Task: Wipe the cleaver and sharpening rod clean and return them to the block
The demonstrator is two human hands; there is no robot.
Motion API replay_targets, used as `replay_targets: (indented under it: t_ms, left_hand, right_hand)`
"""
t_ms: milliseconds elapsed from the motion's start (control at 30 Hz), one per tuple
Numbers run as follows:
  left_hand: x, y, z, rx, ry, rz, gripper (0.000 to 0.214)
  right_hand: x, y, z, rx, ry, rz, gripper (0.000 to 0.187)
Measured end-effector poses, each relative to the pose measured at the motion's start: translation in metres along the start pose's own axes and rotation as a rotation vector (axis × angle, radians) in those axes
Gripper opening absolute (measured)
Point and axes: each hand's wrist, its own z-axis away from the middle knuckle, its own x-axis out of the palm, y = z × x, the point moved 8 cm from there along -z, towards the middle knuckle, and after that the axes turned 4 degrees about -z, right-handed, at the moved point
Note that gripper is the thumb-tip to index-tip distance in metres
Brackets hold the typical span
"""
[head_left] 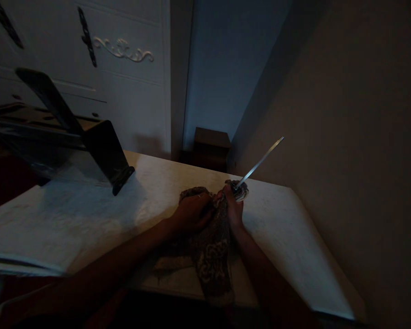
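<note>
Although the light is dim, I can make out a dark box-like rack (pixel 104 151) at the left of the frame, with a flat bar slanting up from it and a brownish strip along its top; what it holds, I can't tell. A small brown box-shaped cabinet (pixel 210 145) sits low in the upper middle, beyond the desk (pixel 274 219), only its top and front showing to me. Behind the rack, the white wardrobe (pixel 137 98) fills the upper left, its doors shut.

My knitted piece (pixel 214 258) is at the lower middle of the frame, running from between my hands down over the near edge of the desk. My left fingers (pixel 202 208) are curled closed on its upper part; my right fingers (pixel 229 196) are wrapped closed around its upper right end, where a thin metal rod (pixel 262 160) juts out toward the upper right. The rack stands well apart from my hands, and the brown wall (pixel 356 114) rises beyond the right side of the desk.

The knit is soft and bunched, brown with curling cream motifs; the rod is straight and shiny. The desk's surface looks pale and faintly mottled. On the wardrobe I see a raised scroll ornament (pixel 123 51) beside a dark, ornate handle (pixel 87 39).
</note>
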Motion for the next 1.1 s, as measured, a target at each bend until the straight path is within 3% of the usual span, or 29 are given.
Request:
replay_targets:
  t_ms: [133, 333, 533, 667, 833, 1100]
  left_hand:
    - [0.002, -0.005, -0.002, -0.034, -0.018, 0.004, 0.020]
    - [0.005, -0.015, -0.003, -0.155, -0.046, 0.024, 0.028]
    - [0.001, -0.018, -0.001, -0.208, 0.016, -0.013, 0.033]
    - [0.005, -0.020, -0.001, -0.232, -0.017, 0.004, 0.037]
    - [0.004, -0.021, 0.001, -0.245, -0.029, 0.081, 0.043]
    - [0.002, -0.030, 0.000, -0.303, 0.010, 0.344, 0.047]
  right_hand:
    - [-0.003, -0.001, 0.002, 0.004, 0.073, -0.001, 0.035]
    - [-0.002, 0.000, 0.003, 0.011, 0.075, 0.012, 0.035]
    - [0.002, -0.004, 0.008, -0.018, 0.096, 0.010, 0.032]
    - [0.003, -0.004, 0.009, -0.013, 0.084, -0.003, 0.030]
    - [-0.006, 0.005, 0.006, 0.001, 0.117, -0.025, 0.042]
    - [0.002, 0.010, 0.010, 0.062, -0.021, 0.060, 0.050]
